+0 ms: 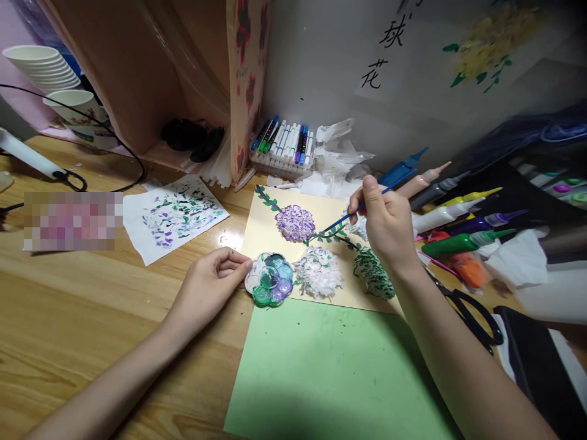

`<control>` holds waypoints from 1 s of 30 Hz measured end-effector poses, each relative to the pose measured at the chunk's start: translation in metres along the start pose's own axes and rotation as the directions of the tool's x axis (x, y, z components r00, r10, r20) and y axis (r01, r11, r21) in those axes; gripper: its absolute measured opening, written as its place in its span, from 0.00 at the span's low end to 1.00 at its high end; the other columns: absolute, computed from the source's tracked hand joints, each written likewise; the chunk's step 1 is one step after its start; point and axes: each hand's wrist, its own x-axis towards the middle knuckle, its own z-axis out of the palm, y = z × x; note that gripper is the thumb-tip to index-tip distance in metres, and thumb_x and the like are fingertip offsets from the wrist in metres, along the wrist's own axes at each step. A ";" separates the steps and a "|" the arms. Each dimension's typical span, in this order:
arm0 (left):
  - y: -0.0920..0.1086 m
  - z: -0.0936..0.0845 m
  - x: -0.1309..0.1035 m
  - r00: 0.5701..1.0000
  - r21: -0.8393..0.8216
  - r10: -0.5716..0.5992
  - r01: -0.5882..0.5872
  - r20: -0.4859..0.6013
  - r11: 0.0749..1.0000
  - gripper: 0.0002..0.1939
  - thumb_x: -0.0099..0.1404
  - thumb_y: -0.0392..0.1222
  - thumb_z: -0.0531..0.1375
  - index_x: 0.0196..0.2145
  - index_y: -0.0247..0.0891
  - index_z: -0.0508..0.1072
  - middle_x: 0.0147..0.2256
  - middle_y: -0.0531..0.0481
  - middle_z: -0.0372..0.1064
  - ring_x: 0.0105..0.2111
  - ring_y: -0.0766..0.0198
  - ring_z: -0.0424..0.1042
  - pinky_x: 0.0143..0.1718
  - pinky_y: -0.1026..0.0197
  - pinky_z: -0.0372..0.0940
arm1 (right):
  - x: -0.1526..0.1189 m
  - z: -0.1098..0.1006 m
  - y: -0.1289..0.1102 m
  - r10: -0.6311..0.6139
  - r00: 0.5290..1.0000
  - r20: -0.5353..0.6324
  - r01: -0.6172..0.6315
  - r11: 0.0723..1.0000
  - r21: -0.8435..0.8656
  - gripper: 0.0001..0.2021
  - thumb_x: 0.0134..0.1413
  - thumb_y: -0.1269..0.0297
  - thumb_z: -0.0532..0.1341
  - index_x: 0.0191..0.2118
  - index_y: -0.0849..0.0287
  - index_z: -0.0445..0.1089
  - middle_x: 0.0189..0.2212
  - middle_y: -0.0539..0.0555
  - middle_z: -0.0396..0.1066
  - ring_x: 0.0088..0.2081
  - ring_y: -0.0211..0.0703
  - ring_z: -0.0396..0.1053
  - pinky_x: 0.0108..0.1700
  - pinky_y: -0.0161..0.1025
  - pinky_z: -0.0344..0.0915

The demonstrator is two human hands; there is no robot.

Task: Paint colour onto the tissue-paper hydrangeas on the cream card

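My left hand [217, 278] pinches the edge of a flower-shaped paint palette [269, 280] smeared with green, purple and pale blue paint. My right hand [387, 223] is closed around a thin blue paintbrush [346, 215]. The brush tip meets the painted dark green stem on a cream sheet [261, 223]. Raised flower heads stand out on that sheet: a purple one [296, 223], a whitish one [318, 272] and a green-and-white one [373, 273]. Another pale flower is partly covered by my right hand. The palette's right edge lies close beside the whitish flower.
Green paper [312, 373] lies nearest me. A paint-dabbed white sheet [177, 211] rests at the left, near paper cups [76, 116]. Behind stands a marker box [284, 143]. Paint tubes [463, 244], black-handled scissors [472, 318] and crumpled tissue [518, 256] crowd the right.
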 end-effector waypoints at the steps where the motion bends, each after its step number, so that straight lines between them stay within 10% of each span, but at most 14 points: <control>1: 0.001 0.000 -0.001 1.000 0.005 -0.003 0.003 0.004 1.000 0.14 0.56 0.51 0.65 0.31 0.36 0.74 0.28 0.50 0.75 0.28 0.64 0.73 0.27 0.66 0.64 | 0.001 -0.001 0.001 0.007 1.000 0.013 -0.007 1.000 0.020 0.27 0.60 0.42 0.51 0.20 0.55 0.66 0.15 0.49 0.63 0.21 0.36 0.62 0.27 0.37 0.58; 30: 0.000 0.002 -0.002 1.000 -0.021 0.009 -0.008 0.020 1.000 0.14 0.57 0.50 0.65 0.32 0.35 0.73 0.30 0.49 0.74 0.29 0.65 0.73 0.29 0.66 0.65 | -0.015 0.003 -0.025 -0.154 0.982 0.107 0.140 0.982 0.124 0.24 0.65 0.51 0.52 0.20 0.57 0.67 0.18 0.49 0.66 0.20 0.35 0.63 0.25 0.37 0.58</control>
